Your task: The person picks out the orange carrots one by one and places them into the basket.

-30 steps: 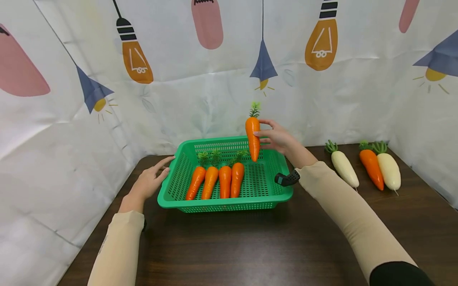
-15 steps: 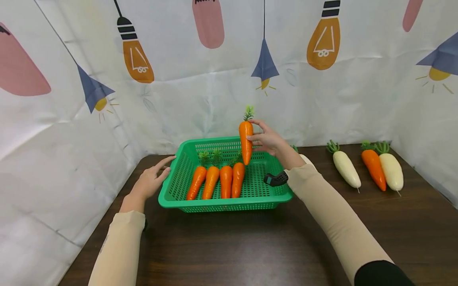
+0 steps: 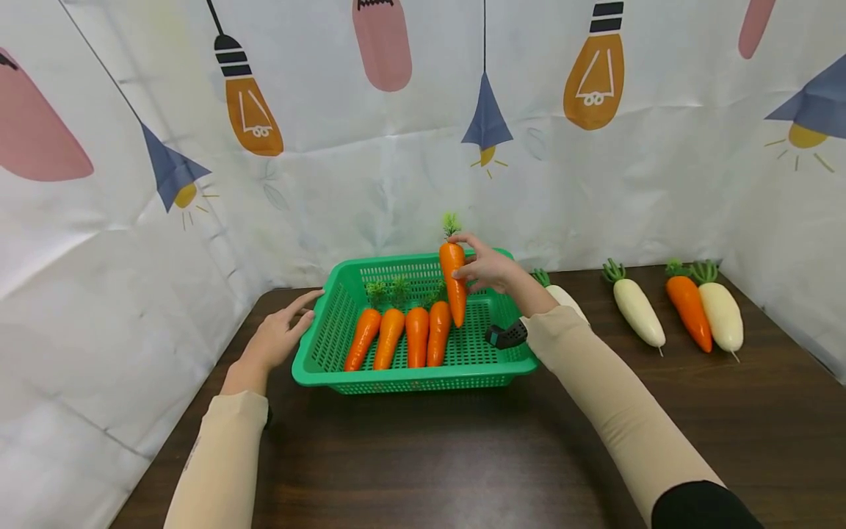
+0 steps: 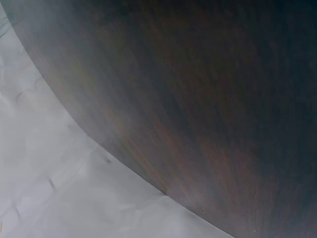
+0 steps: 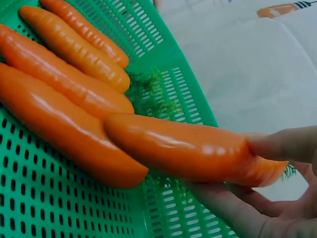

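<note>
My right hand (image 3: 490, 269) pinches a carrot (image 3: 453, 283) with a green leafy top between thumb and fingers. The carrot hangs tip down over the right part of a green plastic basket (image 3: 423, 379). Several other carrots (image 3: 362, 339) lie side by side in the basket, tops toward its back wall. In the right wrist view the held carrot (image 5: 183, 148) appears in front of the nearest lying carrot (image 5: 64, 129); whether they touch I cannot tell. At the basket's left rim rests my left hand (image 3: 272, 336), fingers extended. The left wrist view shows only tabletop and cloth.
Right of the basket lie a white radish (image 3: 638, 312), then a carrot (image 3: 689, 312) beside another white radish (image 3: 722, 316). One more white radish (image 3: 565, 300) is partly hidden behind my right arm. A printed cloth (image 3: 330, 184) hangs behind the dark wooden table (image 3: 423, 455).
My right hand has moved left and down with the carrot, lowering it into the basket. A white radish behind the right arm has come into sight. My left hand stays put.
</note>
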Tool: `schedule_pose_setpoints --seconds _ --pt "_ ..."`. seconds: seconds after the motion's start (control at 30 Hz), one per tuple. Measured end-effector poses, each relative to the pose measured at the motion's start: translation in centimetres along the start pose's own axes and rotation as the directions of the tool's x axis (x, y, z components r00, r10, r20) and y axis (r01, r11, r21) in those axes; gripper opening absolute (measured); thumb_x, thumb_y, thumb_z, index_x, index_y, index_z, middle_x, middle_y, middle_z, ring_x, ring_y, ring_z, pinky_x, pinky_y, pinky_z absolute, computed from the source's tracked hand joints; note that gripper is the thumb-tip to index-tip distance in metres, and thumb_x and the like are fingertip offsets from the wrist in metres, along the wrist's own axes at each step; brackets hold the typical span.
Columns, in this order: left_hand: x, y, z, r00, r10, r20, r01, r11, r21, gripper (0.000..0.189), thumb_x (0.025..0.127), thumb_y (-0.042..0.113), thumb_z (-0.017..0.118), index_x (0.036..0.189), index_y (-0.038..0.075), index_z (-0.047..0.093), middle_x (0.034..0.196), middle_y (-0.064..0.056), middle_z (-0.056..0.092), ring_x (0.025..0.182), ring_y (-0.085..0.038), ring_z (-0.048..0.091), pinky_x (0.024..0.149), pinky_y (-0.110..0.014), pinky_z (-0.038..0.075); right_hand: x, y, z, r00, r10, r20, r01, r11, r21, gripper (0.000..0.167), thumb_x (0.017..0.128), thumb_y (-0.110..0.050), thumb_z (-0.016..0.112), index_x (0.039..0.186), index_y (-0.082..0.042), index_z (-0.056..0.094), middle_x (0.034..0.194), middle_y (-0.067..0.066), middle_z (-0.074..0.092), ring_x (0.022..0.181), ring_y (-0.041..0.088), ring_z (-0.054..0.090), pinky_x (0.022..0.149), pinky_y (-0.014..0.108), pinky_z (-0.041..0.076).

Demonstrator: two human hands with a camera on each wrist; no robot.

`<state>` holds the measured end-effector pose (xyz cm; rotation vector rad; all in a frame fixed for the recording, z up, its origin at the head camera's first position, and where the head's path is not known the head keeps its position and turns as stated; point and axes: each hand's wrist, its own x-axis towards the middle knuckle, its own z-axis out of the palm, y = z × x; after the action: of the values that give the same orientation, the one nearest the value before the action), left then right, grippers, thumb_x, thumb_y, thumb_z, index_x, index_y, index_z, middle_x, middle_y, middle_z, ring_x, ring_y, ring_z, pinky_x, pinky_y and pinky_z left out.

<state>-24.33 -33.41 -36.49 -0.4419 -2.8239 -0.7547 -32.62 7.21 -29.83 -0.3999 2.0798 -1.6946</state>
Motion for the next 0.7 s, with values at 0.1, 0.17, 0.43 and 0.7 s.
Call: schedule_pose_setpoints --seconds 0.1,0.17,0.43,0.7 --pt "0.2 -0.1 0.1 1.0 0.0 0.005 0.0 1.0 0.001 0.053 0.112 0.038 0.041 0.159 0.015 0.038 0.131 -0.029 0.062 0.113 -0.048 0.062 0.087 -0.066 0.049 0.2 0.4 -0.1 1.0 0.008 0.029 -0.007 0.999 -0.035 0.074 0.101 0.009 0.055 0.161 -0.018 0.021 0.144 0.03 0.039 0.112 0.044 0.059 0.085 0.05 0.056" --pt "0.2 -0.2 0.2 1.0 -0.001 0.006 0.0 1.0 0.004 0.053 0.112 0.039 0.041 0.16 0.016 0.037 0.131 -0.029 0.061 0.113 -0.048 0.062 0.087 -0.065 0.049 0.3 0.6 -0.2 0.999 0.014 0.049 -0.011 0.998 -0.054 0.075 0.1 0.009 0.056 0.162 -0.018 0.022 0.142 0.03 0.04 0.111 0.043 0.06 0.085 0.05 0.057" --pt "0.0 -0.3 0.2 1.0 -0.006 0.013 0.006 1.0 0.002 0.053 0.112 0.038 0.04 0.161 0.018 0.036 0.131 -0.03 0.061 0.114 -0.049 0.061 0.087 -0.065 0.049 0.7 1.4 -0.3 0.993 0.088 0.08 -0.069 0.973 -0.219 0.073 0.098 0.007 0.062 0.16 -0.016 0.03 0.138 0.029 0.046 0.1 0.038 0.065 0.085 0.05 0.059" --pt "0.2 -0.4 0.1 1.0 -0.001 0.011 0.001 1.0 0.002 0.053 0.112 0.038 0.04 0.16 0.016 0.037 0.13 -0.03 0.062 0.111 -0.049 0.062 0.087 -0.066 0.049 0.8 2.0 0.0 0.979 0.186 0.081 -0.135 0.895 -0.424 0.07 0.097 0.003 0.067 0.157 -0.012 0.035 0.138 0.026 0.048 0.096 0.039 0.067 0.08 0.046 0.06"
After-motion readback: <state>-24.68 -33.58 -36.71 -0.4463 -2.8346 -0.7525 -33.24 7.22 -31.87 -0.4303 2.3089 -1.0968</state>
